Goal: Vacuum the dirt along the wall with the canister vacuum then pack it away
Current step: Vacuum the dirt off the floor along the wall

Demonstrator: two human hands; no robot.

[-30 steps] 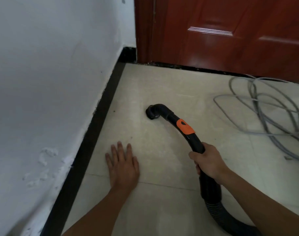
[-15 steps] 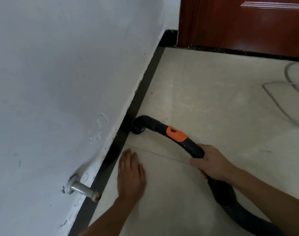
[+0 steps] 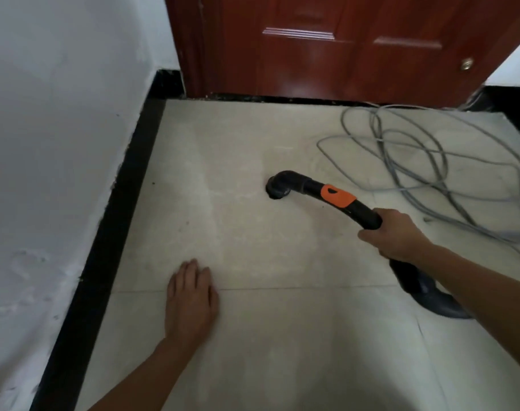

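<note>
The single view comes from my head, wide-angle, facing forward and steeply down at the floor (image 3: 253,247) from close above. The wall (image 3: 45,143) runs down its left side, the door (image 3: 312,69) crosses the top; my left hand (image 3: 190,304) sits low centre, my right hand (image 3: 398,240), on the vacuum hose (image 3: 306,185), at right.

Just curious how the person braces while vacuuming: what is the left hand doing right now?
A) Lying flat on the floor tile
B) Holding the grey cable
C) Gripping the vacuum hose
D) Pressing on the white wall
A: the left hand lies palm down on the floor tile, while the right hand alone grips the hose handle.
</note>
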